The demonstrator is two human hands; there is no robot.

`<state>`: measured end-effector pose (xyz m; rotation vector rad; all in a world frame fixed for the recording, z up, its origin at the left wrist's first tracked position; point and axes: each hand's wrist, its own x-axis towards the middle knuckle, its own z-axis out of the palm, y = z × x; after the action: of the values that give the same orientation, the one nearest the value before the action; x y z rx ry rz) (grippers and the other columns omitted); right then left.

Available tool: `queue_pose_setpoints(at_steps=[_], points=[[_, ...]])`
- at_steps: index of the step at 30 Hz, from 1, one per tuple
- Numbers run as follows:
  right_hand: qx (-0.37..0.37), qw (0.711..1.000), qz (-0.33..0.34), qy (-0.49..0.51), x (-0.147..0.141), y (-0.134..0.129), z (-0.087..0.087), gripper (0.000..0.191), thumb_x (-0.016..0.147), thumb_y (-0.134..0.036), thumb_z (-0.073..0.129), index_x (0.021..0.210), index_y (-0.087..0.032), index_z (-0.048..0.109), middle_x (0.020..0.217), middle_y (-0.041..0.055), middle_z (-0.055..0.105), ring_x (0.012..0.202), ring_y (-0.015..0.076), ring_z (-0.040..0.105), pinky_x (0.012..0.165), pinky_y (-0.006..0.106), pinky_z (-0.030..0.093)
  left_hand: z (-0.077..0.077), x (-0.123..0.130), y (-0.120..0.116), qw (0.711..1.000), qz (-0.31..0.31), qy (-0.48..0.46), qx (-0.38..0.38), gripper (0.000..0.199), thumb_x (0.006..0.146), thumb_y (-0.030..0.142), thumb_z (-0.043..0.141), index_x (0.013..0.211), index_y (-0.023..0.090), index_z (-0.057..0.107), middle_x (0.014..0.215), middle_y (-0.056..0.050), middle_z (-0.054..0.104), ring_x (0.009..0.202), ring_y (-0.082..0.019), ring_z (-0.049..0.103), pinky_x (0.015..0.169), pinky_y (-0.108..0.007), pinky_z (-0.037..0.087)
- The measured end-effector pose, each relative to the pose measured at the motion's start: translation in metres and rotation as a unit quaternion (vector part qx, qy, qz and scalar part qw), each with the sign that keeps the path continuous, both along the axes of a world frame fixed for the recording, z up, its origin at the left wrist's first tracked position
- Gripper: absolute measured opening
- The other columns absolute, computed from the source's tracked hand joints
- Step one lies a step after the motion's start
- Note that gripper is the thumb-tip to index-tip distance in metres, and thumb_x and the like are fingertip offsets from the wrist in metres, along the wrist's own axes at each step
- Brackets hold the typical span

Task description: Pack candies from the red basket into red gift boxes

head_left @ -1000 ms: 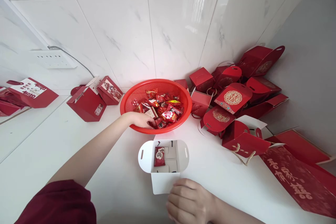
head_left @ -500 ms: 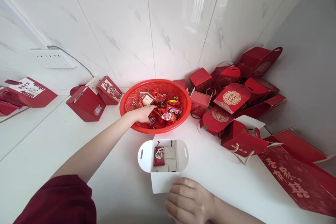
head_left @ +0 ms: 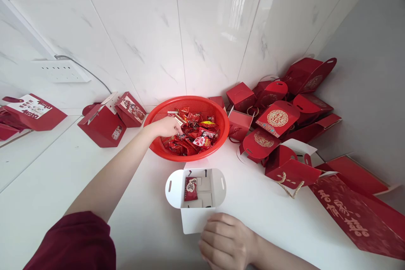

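Note:
My left hand (head_left: 167, 126) is inside a red plastic basket (head_left: 155, 145), its fingers curled down among wrapped candies (head_left: 190, 135); what lies between the fingertips is hidden. Beside those fingers a tan-and-white packet (head_left: 178, 120) is partly covered. In front of the basket stands an open gift box (head_left: 194, 221), white inside, its rounded handle flaps spread to both sides. A single red packet (head_left: 190, 188) lies in the left part of that box. Against the box's near right corner rests my right hand (head_left: 224, 240), closed in a loose fist, the inside of its fingers hidden.
Many red gift boxes (head_left: 278, 118) are piled at the right against the wall. A large red box (head_left: 344, 211) lies at the right edge. More red boxes (head_left: 103, 124) stand at the left, below a white power strip (head_left: 61, 71) with a cable.
My left hand has risen slightly within the basket and shifted a little to the left, its fingers drawn partly out of the candies. The right hand and the open box stay put.

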<state>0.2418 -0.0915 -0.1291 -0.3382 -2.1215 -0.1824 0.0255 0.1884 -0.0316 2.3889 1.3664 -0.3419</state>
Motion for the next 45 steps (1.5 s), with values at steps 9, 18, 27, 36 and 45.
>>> queue_pose_setpoints(at_steps=[9, 18, 27, 36, 45], points=[[0.007, 1.000, -0.006, 0.006, 0.002, 0.002, 0.000, 0.014, 0.087, -0.020, 0.059, 0.082, -0.013, 0.071, 0.077, 0.0036, 0.069, 0.075, 0.0132, 0.064, 0.086, 0.028, 0.054, -0.040, 0.045, 0.026, 0.998, 0.002, 0.064, -0.006, 0.032, 0.094, 0.033, 0.060, 0.121, 0.016, 0.059, 0.122, -0.010, 0.061, 0.106, -0.022, 0.062, 0.090, -0.043, 0.054], [0.019, 1.000, -0.012, 0.014, 0.004, 0.005, 0.004, 0.011, 0.083, -0.019, 0.064, 0.079, -0.013, 0.072, 0.078, 0.0032, 0.070, 0.074, 0.0134, 0.064, 0.085, 0.028, 0.055, -0.046, 0.038, 0.046, 0.997, 0.018, 0.056, -0.057, 0.028, 0.094, 0.034, 0.060, 0.111, 0.013, 0.063, 0.110, -0.008, 0.065, 0.096, -0.020, 0.065, 0.083, -0.039, 0.056], [0.056, 0.996, -0.067, -0.007, 0.029, 0.025, 0.036, 0.013, 0.085, -0.018, 0.063, 0.091, -0.011, 0.072, 0.085, 0.0045, 0.075, 0.083, 0.0163, 0.069, 0.085, 0.032, 0.057, 0.008, 0.023, 0.019, 0.979, 0.042, -0.200, 0.024, 0.030, 0.077, 0.043, 0.071, 0.088, 0.016, 0.075, 0.089, -0.004, 0.076, 0.087, -0.021, 0.068, 0.074, -0.025, 0.049], [0.048, 0.976, -0.169, 0.131, 0.045, 0.061, 0.116, 0.021, 0.081, -0.012, 0.061, 0.100, -0.017, 0.067, 0.086, 0.0059, 0.074, 0.079, 0.0196, 0.070, 0.074, 0.038, 0.058, 0.055, 0.027, -0.098, 0.881, 0.065, -0.467, -0.028, 0.027, 0.078, 0.038, 0.074, 0.086, 0.012, 0.073, 0.088, -0.009, 0.074, 0.081, -0.020, 0.068, 0.074, -0.029, 0.052], [0.078, 0.954, -0.185, 0.224, 0.045, 0.066, 0.126, 0.016, 0.083, -0.012, 0.061, 0.095, -0.019, 0.069, 0.083, 0.0053, 0.073, 0.074, 0.0209, 0.070, 0.067, 0.036, 0.058, 0.058, 0.017, -0.165, 0.953, -0.027, -0.298, -0.040, 0.032, 0.097, 0.039, 0.049, 0.115, 0.026, 0.071, 0.113, -0.002, 0.073, 0.098, -0.020, 0.068, 0.081, -0.026, 0.051]])
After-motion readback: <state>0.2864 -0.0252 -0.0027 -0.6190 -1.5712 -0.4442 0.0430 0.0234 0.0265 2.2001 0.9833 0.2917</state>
